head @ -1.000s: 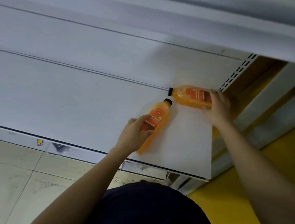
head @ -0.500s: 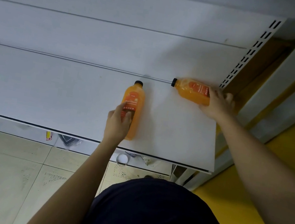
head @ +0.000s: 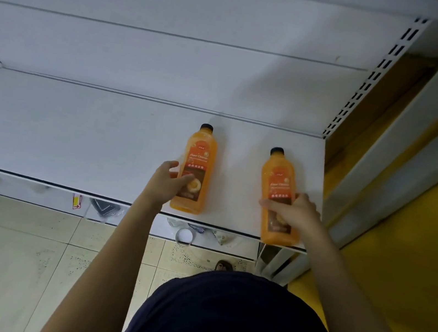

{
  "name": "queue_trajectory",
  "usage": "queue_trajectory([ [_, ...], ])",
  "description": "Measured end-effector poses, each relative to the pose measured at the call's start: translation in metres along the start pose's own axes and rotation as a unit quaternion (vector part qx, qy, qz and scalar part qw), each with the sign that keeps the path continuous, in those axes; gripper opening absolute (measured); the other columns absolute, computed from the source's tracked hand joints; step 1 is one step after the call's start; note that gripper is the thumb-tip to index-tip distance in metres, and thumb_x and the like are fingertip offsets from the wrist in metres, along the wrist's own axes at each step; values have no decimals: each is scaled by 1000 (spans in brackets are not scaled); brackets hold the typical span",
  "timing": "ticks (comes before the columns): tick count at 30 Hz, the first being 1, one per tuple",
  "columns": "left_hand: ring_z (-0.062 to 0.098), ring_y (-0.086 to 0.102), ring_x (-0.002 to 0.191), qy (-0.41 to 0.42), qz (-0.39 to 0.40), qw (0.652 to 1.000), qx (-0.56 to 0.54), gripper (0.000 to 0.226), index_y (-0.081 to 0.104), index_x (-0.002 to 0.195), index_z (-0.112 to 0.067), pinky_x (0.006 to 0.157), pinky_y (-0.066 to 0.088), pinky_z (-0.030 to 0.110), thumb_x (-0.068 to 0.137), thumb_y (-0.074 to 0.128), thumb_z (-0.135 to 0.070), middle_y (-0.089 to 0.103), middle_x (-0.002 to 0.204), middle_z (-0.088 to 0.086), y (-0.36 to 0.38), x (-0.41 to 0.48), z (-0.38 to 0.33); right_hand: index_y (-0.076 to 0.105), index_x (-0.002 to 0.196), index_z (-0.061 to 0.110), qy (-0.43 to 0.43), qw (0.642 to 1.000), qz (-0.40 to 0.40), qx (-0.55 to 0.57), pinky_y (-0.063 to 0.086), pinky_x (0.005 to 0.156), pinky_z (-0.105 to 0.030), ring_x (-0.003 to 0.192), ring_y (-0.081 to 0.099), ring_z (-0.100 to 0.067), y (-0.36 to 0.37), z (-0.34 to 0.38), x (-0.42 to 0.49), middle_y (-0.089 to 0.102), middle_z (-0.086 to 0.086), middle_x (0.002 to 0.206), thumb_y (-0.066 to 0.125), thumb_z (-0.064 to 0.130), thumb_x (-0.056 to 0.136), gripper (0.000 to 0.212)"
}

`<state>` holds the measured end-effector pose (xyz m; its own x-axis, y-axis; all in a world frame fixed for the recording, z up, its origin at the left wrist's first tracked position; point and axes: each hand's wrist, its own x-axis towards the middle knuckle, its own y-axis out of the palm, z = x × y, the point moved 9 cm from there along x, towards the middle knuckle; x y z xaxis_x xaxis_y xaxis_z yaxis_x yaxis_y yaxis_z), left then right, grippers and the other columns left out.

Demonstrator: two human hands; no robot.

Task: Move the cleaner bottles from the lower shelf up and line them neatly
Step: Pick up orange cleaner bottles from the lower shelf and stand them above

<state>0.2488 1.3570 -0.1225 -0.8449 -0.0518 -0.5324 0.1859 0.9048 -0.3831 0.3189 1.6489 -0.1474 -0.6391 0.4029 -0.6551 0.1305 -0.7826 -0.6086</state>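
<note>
Gripping one bottle apiece, both hands work at the front right part of the white shelf. The left hand wraps the lower half of the left bottle, with the thumb laid across the label and the fingers curled round its left side. The right hand holds the right bottle the same way, one finger stretched across the label and the rest curled over the far side.

Both orange cleaner bottles have their black caps pointing toward the back edge and their labels facing the camera. From this steep angle I cannot tell whether they stand upright or lie flat. The left bottle's base sits just inside the front edge. The right bottle's base reaches the front edge at the front right corner, close to the slotted upright.

The bottles are apart with a clear gap between them, roughly parallel, though the right one sits a little nearer the front. Holding low on each body probably gives control over turning and sliding, so the labels face out and the bases can be squared to the front edge. The step in hand looks like aligning this pair; the right bottle likely wants nudging back so it is not perched at the lip. Blurred items show below the shelf, above the tiled floor.
</note>
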Motion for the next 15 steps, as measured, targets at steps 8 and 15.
queue_trajectory([
  [8,26,61,96,-39,6,999,36,53,53,113,0,80,50,35,87,57,-46,63,110,12,3,2,7,49,121,9,6,984,61,168,47,93,-45,104,59,-29,10,-16,-23,60,-7,113,71,43,74,62],
  [15,16,63,76,-26,62,996,-52,25,59,95,-11,61,50,26,84,66,-33,66,92,7,-5,-21,36,60,103,2,21,973,78,216,53,82,-40,83,66,-25,25,-32,-43,68,-10,91,79,27,69,46],
])
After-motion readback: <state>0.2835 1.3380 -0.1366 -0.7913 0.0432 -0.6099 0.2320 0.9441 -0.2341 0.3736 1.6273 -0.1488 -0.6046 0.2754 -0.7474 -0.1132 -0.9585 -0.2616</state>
